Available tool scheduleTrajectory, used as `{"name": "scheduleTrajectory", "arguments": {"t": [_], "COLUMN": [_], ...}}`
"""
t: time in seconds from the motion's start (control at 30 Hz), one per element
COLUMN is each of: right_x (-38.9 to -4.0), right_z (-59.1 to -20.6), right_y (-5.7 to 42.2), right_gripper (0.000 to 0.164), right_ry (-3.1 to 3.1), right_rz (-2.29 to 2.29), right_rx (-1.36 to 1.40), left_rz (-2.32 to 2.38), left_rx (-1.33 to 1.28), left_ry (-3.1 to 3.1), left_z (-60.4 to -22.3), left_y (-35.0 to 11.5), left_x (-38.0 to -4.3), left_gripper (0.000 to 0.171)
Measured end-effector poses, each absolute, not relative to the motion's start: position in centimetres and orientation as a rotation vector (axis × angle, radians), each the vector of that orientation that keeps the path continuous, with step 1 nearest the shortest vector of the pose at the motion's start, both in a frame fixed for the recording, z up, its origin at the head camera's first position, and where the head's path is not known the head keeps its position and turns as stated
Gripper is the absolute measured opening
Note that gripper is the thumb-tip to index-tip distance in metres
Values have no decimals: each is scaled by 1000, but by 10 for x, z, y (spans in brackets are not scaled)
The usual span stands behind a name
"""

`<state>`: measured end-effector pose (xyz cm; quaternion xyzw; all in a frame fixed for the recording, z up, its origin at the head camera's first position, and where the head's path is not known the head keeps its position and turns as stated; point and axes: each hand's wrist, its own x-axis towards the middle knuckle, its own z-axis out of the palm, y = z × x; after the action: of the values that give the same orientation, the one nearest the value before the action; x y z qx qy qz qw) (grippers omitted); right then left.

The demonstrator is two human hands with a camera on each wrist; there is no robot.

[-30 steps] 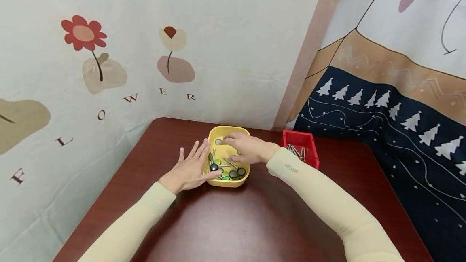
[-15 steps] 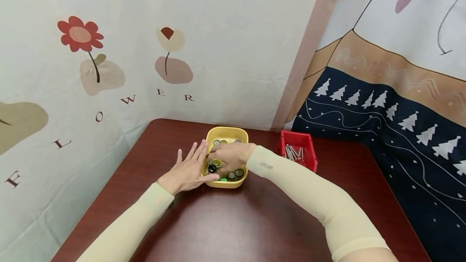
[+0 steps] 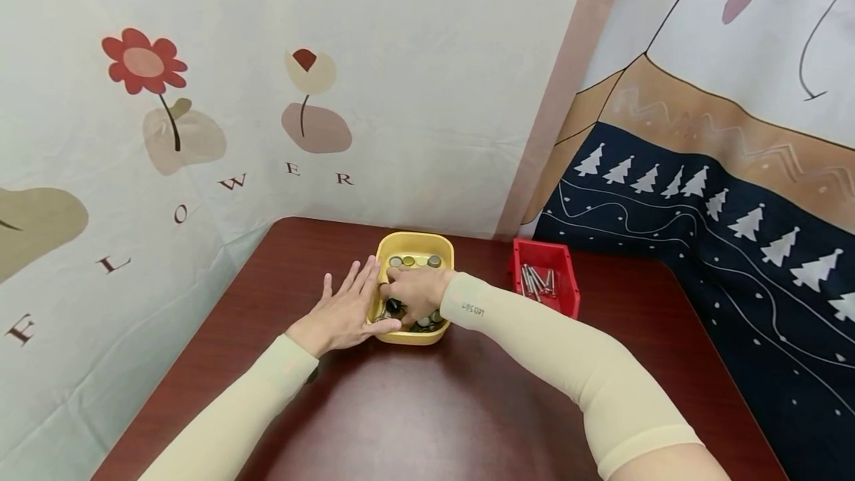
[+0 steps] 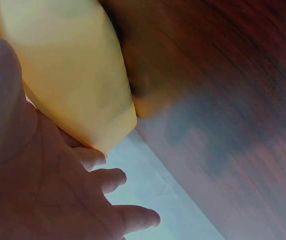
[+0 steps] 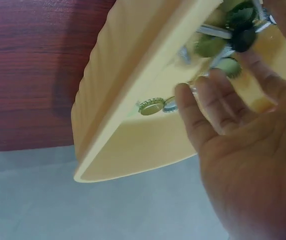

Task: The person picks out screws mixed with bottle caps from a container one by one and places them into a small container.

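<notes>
The yellow rounded-rectangular plastic tub stands near the far edge of the red-brown worktop, long axis pointing away from the person. The left hand, fingers spread, touches its left side; the right hand reaches inside, its hold I cannot tell. A gap separates the tub from the red plastic box.

Seen from the head, the right hand covers the middle of the yellow container and whatever lies beneath the palm. A dark round piece by its fingers shows only in part; whether they pinch it cannot be told. The right wrist view cuts that hand at the right edge, while bottle caps and metal rods around the fingertips blur. Left of that reach, the left hand hides part of the container's side; from its wrist, the wall conceals the contents. Lettering behind the right wrist is too small to read surely.
</notes>
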<state>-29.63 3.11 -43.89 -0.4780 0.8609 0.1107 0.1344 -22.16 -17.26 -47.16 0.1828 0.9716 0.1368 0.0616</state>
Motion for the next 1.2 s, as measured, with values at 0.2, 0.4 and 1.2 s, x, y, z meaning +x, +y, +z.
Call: {"name": "scheduleTrajectory", "arguments": {"t": [0.2, 0.4, 1.2], "right_x": [-300, -306, -308], "right_z": [-434, -437, -441], "right_y": [38, 45, 51], "right_gripper": [57, 64, 6], "right_ry": [2551, 2591, 2651], "right_rz": [281, 326, 202], "right_rx": [-1170, -1027, -1079], "left_rz": [397, 407, 424], "left_rx": [546, 554, 537], "left_ry": [2937, 2956, 2939], "left_z": [-471, -471, -472], "left_y": [-171, -170, -170], "left_x": [-222, -222, -222], "left_gripper": [125, 125, 119]}}
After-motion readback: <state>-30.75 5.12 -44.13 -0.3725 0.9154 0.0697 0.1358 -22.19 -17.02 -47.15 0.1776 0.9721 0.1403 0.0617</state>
